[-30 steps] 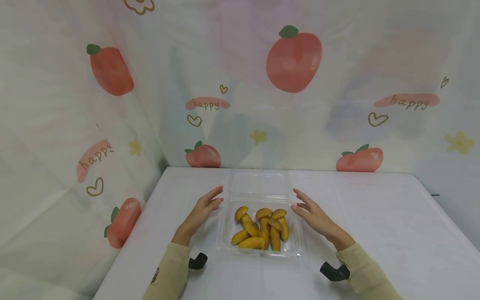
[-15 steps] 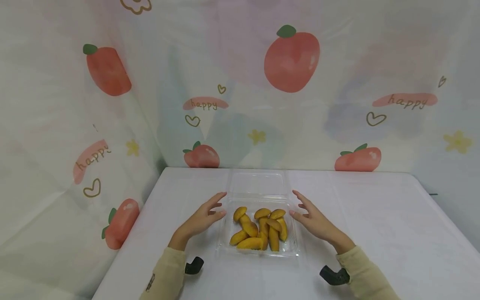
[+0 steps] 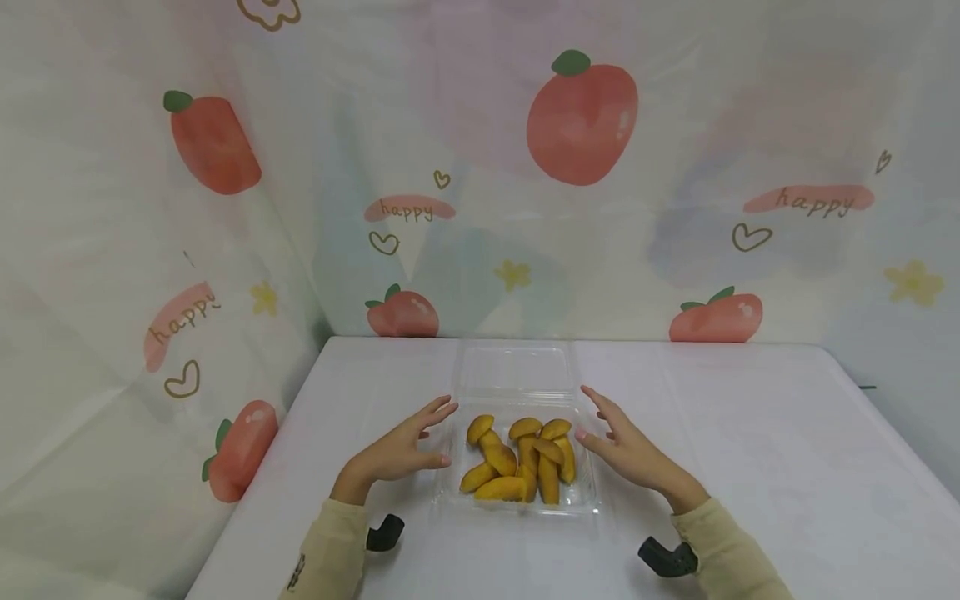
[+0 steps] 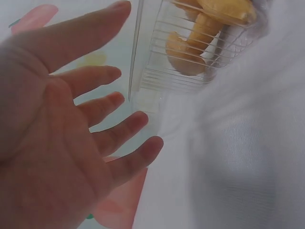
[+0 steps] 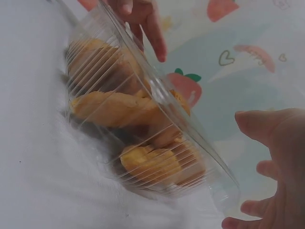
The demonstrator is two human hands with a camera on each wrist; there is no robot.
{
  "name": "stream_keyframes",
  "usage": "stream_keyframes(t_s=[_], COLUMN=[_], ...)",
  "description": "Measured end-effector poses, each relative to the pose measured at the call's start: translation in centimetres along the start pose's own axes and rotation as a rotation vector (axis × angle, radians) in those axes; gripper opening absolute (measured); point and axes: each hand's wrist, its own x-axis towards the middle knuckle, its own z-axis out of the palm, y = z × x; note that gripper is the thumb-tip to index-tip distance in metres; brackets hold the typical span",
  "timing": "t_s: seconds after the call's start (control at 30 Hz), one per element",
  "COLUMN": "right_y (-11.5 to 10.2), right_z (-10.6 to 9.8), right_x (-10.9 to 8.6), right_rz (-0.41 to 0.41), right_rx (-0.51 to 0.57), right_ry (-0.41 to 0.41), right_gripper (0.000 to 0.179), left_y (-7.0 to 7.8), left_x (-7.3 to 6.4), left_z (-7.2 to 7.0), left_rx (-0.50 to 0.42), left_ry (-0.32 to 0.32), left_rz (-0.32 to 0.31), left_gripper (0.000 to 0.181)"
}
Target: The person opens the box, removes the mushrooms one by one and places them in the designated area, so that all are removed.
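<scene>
A clear plastic clamshell box [image 3: 465, 496] lies on the white table, its lid [image 3: 513, 368] folded back toward the wall. Inside the box are several yellow-brown mushrooms [image 3: 547, 475] with rounded caps and thick stems. My left hand [image 3: 393, 450] is held at the box's left side, fingers spread and pointing inward, nothing in it. On the opposite side my right hand [image 3: 633, 450] hovers, fingers extended, thumb near the box's right rim. The left wrist view shows the left palm [image 4: 57, 138] beside the ribbed box wall; the right wrist view shows the right fingers [image 5: 257, 129] apart from the box.
A white cloth covers the table [image 3: 750, 467]. Behind and to the left hangs a pale curtain [image 3: 480, 108] printed with red fruit, hearts and the word "happy". Black curved pieces [image 3: 667, 557] stick out beneath both sleeves.
My left hand has come lower and nearer the box's left side, its thumb and fingers spreading wider. The right hand has shifted slightly. Box and mushrooms stay put.
</scene>
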Motion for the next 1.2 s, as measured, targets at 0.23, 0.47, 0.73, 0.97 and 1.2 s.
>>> stream_keyframes(t_s=[0.23, 0.47, 0.73, 0.97, 1.2], right_y=[-0.2, -0.6, -1.2, -1.6, -1.8], right_z=[0.1, 0.5, 0.7, 1.0, 1.7], right_x=[-0.2, -0.2, -0.1, -0.2, -0.4], right_rz=[-0.011, -0.067, -0.094, -0.136, -0.154], right_rx=[-0.023, -0.024, -0.043, -0.047, -0.059], right_ry=[0.027, 0.105, 0.115, 0.133, 0.144], right_gripper=[0.071, 0.07, 0.07, 0.068, 0.071], left_y=[0.2, 0.4, 0.4, 0.2, 0.1], left_x=[-0.3, -0.5, -0.4, -0.1, -0.2], left_z=[0.0, -0.1, -0.3, 0.0, 0.1], left_rx=[0.001, 0.055, 0.062, 0.064, 0.05], left_ry=[-0.014, 0.007, -0.007, -0.009, -0.01], left_rz=[-0.011, -0.056, -0.046, -0.062, -0.065], left_gripper=[0.075, 0.077, 0.076, 0.076, 0.077])
